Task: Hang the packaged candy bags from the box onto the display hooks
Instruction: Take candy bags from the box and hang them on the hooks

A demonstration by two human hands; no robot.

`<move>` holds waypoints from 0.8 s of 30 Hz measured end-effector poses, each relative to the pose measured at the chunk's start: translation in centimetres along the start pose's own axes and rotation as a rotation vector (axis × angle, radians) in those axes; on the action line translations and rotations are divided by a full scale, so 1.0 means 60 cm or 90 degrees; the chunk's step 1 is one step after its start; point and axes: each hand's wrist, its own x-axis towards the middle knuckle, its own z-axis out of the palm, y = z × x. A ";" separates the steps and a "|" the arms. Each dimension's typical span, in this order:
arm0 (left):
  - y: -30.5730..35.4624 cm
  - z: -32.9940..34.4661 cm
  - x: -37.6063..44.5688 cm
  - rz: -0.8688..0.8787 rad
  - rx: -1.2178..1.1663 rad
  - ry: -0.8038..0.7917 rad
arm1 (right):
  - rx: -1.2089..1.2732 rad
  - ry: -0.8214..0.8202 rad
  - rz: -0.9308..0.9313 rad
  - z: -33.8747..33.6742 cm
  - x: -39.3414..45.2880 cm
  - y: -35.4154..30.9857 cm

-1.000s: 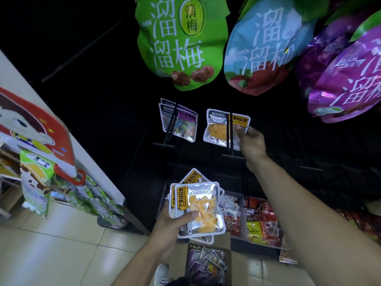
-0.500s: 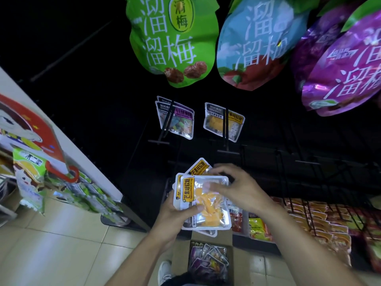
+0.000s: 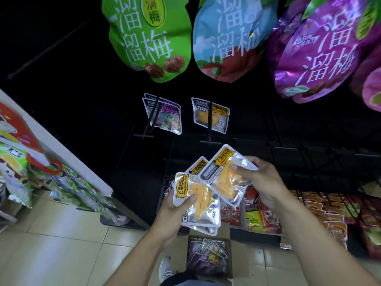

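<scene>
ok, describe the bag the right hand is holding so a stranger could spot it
Below the big green pouch, at mid-frame, two hands hold mango candy bags. The right hand pinches one clear bag, tilted, raised above the left hand's stack; it is the only one held singly.

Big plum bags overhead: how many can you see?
4: green bag leftmost, blue bag next, purple bag right, pink bag cut off at the edge; more may hide behind.

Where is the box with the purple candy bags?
The cardboard box sits on the tiled floor at the bottom centre of the head view, just below the left hand and its mango bags.
</scene>
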 end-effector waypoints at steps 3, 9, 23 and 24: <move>-0.003 -0.003 -0.002 0.016 -0.004 0.021 | 0.042 -0.036 0.025 -0.023 -0.004 -0.009; -0.013 -0.012 -0.006 0.020 -0.034 0.046 | 0.082 -0.140 -0.035 0.000 -0.012 -0.035; -0.026 -0.024 -0.013 0.016 -0.070 0.054 | 0.085 -0.029 -0.159 0.079 -0.004 -0.024; -0.025 -0.026 -0.014 0.014 -0.074 0.057 | 0.083 -0.026 -0.159 0.078 -0.004 -0.023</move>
